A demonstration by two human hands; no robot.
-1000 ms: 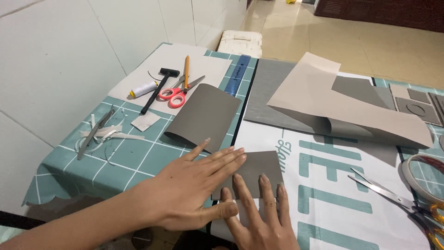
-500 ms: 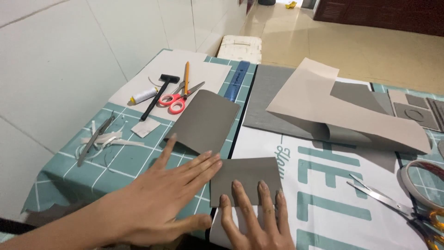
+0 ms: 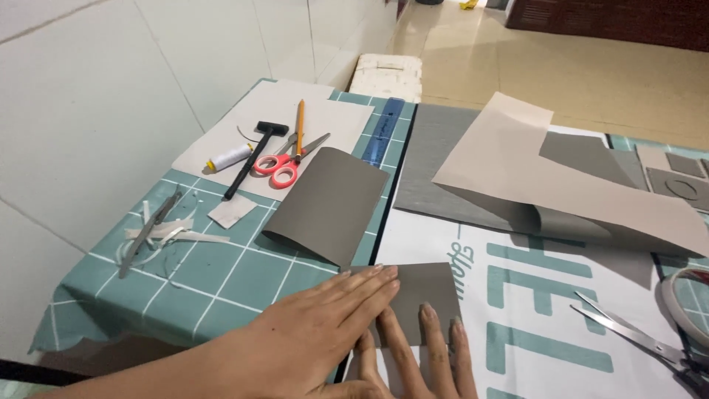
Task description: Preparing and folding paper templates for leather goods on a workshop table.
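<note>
Your left hand lies flat, palm down, fingertips pressing the near left edge of a small grey card. Your right hand rests just beside it, fingers spread on the card's near edge. Just beyond your left fingertips a curled grey sheet lies on the teal grid mat. Farther off lie red-handled scissors; silver shears lie well right of your hands.

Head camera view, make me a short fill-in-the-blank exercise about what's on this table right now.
1. Both hands, left hand and right hand, press flat on a small ____ sheet.
2. The scissors beside the pencil have ____ handles.
3. The black hammer lies next to a spool of ____ thread.
4. The cutting mat is ____ with a white grid.

Missing words: grey; red; white; teal
</note>
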